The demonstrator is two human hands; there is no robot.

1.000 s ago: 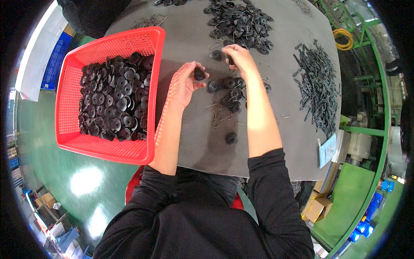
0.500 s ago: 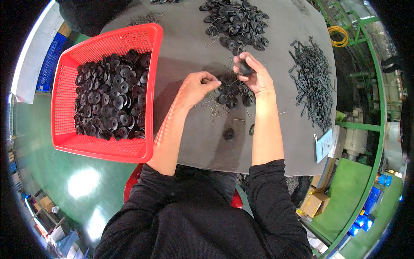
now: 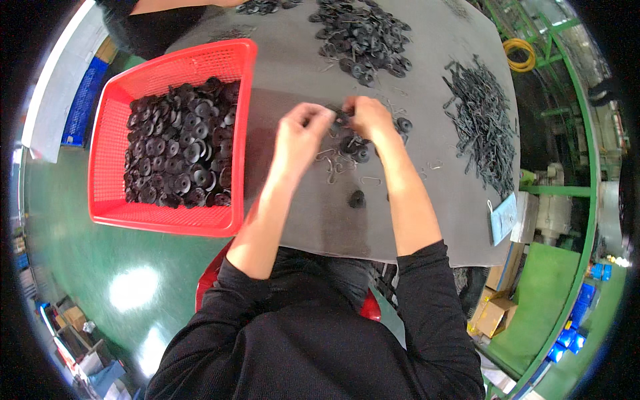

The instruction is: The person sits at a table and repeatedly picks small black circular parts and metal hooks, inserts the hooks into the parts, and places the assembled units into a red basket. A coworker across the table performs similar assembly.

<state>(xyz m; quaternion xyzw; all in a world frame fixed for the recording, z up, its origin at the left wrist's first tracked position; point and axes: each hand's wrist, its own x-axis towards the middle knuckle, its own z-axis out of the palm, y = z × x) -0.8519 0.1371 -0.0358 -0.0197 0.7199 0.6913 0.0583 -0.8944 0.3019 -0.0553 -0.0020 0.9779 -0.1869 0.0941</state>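
Observation:
My left hand (image 3: 301,137) is closed in a pinch, slightly blurred; what its fingertips hold, if anything, cannot be made out. Facing it, my right hand (image 3: 371,119) has its fingers closed at a black rubber disc (image 3: 341,117) between the two hands. Just below lies a small cluster of black discs (image 3: 355,148) with thin wire hooks (image 3: 331,165) scattered around it. A single black disc (image 3: 357,199) rests nearer to me on the grey table (image 3: 327,227).
A red plastic basket (image 3: 245,140) full of black discs stands at left. A large heap of discs with hooks (image 3: 363,40) lies at the far side, a pile of dark hooks (image 3: 481,120) at right. A blue face mask (image 3: 503,219) lies by the right edge. Another person's arm (image 3: 173,5) shows far left.
My right hand has moved left and turned palm-down, bringing the black disc toward my left hand. The left hand has shifted slightly. Another person's arm has come into view at the far left.

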